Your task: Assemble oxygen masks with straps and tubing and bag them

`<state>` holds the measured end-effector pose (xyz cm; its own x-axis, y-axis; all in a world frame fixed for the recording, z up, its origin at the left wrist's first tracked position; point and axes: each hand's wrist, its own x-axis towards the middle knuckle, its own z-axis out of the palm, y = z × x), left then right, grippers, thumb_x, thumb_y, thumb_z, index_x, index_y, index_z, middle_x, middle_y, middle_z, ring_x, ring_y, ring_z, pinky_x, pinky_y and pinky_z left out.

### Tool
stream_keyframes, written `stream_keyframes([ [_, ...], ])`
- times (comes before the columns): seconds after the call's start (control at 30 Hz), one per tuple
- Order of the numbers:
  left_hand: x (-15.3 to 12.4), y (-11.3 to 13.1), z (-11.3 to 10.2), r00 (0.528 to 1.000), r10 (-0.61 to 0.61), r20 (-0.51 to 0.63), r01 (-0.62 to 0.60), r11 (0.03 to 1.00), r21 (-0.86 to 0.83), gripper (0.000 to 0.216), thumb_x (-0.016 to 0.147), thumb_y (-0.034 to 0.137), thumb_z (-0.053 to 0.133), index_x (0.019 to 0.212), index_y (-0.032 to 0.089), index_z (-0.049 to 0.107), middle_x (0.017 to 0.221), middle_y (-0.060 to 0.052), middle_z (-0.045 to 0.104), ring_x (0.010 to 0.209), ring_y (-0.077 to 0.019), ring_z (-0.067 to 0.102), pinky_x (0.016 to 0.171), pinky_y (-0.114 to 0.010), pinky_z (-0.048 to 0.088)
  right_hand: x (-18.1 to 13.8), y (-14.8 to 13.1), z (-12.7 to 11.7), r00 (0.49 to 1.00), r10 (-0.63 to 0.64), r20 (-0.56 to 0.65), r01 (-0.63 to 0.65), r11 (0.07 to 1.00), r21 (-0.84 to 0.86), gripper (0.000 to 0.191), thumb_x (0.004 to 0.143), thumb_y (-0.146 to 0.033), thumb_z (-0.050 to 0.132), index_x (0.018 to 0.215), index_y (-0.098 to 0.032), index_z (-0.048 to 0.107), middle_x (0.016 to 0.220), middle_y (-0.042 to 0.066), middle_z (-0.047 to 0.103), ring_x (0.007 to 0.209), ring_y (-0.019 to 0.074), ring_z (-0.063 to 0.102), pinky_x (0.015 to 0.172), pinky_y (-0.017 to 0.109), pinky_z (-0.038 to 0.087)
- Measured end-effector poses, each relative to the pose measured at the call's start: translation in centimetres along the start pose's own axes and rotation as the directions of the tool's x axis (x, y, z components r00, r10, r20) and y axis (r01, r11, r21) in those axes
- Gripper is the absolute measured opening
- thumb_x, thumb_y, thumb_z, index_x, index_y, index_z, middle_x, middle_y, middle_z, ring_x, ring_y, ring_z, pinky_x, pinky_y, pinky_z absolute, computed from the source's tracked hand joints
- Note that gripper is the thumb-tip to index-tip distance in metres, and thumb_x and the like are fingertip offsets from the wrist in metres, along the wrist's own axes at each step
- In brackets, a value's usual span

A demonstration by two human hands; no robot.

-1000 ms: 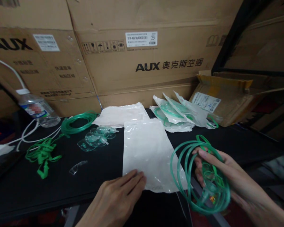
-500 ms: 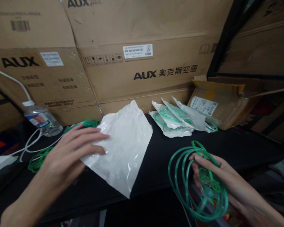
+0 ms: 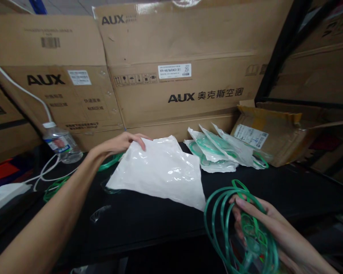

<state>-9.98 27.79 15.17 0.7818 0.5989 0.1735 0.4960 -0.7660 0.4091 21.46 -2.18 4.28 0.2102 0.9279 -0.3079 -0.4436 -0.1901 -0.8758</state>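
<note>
Big cardboard boxes (image 3: 183, 76) stand along the back of the black tabletop (image 3: 148, 224). A white bag (image 3: 160, 171) lies slanted near the middle of the tabletop, its far corner lifted. The left hand (image 3: 117, 144) has its fingers closed over that corner. At the near right edge, the right hand (image 3: 260, 224) is curled around a coil of green tubing (image 3: 217, 213), held off the tabletop. Filled bags (image 3: 217, 152) are stacked behind, and a water bottle (image 3: 61, 142) leans at far left.
</note>
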Motion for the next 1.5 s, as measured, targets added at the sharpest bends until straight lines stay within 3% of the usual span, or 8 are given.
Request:
stream_keyframes([
  [0.1,2.3,-1.1,0.6,0.999,-0.037,-0.030,0.040,0.991,0.129,0.027,0.079,0.018,0.062,0.100,0.022,0.080,0.127,-0.005,0.072,0.115,-0.0225,0.067,0.098,-0.032,0.053,-0.2,0.1,0.4,1.000,0.024,0.002,-0.024,0.999,-0.038,0.032,0.076,-0.043,0.086,0.082,-0.017,0.068,0.062,-0.002,0.068,0.044,0.0140,0.065,0.041,0.021,0.050],
  [0.2,2.6,-0.7,0.9,0.975,-0.086,-0.204,0.139,0.954,0.265,0.042,0.083,0.014,0.054,0.120,0.015,0.073,0.132,-0.013,0.068,0.127,-0.0297,0.060,0.111,-0.044,0.043,-0.3,0.2,0.6,0.999,0.047,0.016,-0.045,0.996,-0.073,0.033,0.077,-0.045,0.086,0.082,-0.016,0.069,0.060,-0.002,0.067,0.044,0.0136,0.064,0.042,0.021,0.050],
  [0.37,-0.1,6.7,3.9,0.909,-0.047,-0.414,0.221,0.896,0.384,0.040,0.099,0.022,0.045,0.133,0.013,0.063,0.139,-0.016,0.062,0.131,-0.0318,0.055,0.113,-0.048,0.040,-0.4,0.2,0.9,0.997,0.061,0.050,-0.055,0.991,-0.124,0.034,0.078,-0.045,0.085,0.081,-0.015,0.069,0.061,-0.002,0.067,0.046,0.0124,0.065,0.044,0.021,0.053],
  [0.53,-2.0,15.3,12.4,0.988,-0.096,-0.120,0.127,0.948,0.291,0.048,0.099,0.050,0.056,0.120,0.010,0.071,0.123,-0.018,0.072,0.116,-0.0321,0.067,0.103,-0.044,0.050,-0.4,0.4,0.5,0.996,0.078,0.051,-0.069,0.985,-0.160,0.037,0.077,-0.047,0.085,0.081,-0.015,0.069,0.061,-0.002,0.066,0.047,0.0133,0.064,0.044,0.022,0.052],
  [0.67,-2.3,17.1,16.9,0.995,-0.096,-0.038,0.102,0.957,0.272,0.063,0.092,0.055,0.064,0.128,0.004,0.066,0.129,-0.024,0.068,0.122,-0.0389,0.063,0.106,-0.051,0.048,-0.4,0.4,-0.1,0.991,0.082,0.108,-0.058,0.977,-0.206,0.037,0.079,-0.048,0.083,0.075,-0.014,0.068,0.058,-0.001,0.065,0.047,0.0130,0.063,0.046,0.022,0.052],
  [0.9,-6.0,16.6,16.0,0.995,0.094,0.043,-0.094,0.996,-0.002,0.043,0.084,0.014,0.070,0.127,0.016,0.067,0.132,-0.012,0.070,0.119,-0.0280,0.068,0.104,-0.041,0.055,-0.8,0.0,-0.1,0.974,0.148,0.170,-0.101,0.962,-0.255,0.033,0.079,-0.042,0.084,0.072,-0.015,0.067,0.057,-0.002,0.065,0.047,0.0131,0.064,0.047,0.022,0.053],
  [1.13,-8.2,13.7,15.7,0.995,0.068,0.079,-0.055,0.985,-0.161,0.046,0.091,0.021,0.068,0.137,0.023,0.062,0.141,-0.003,0.065,0.132,-0.0192,0.060,0.115,-0.037,0.045,-1.1,0.1,0.0,0.963,0.168,0.211,-0.114,0.962,-0.247,0.037,0.081,-0.047,0.081,0.074,-0.014,0.066,0.058,-0.002,0.065,0.048,0.0117,0.065,0.048,0.020,0.053],
  [1.5,-8.1,15.3,16.7,0.995,0.090,0.051,-0.098,0.979,0.177,0.050,0.083,-0.009,0.048,0.126,0.015,0.060,0.132,-0.012,0.064,0.114,-0.0253,0.067,0.097,-0.040,0.059,-1.7,0.0,1.1,0.971,0.160,0.179,-0.111,0.960,-0.255,0.038,0.081,-0.052,0.080,0.080,-0.016,0.069,0.054,0.001,0.068,0.045,0.0141,0.065,0.045,0.021,0.050],
])
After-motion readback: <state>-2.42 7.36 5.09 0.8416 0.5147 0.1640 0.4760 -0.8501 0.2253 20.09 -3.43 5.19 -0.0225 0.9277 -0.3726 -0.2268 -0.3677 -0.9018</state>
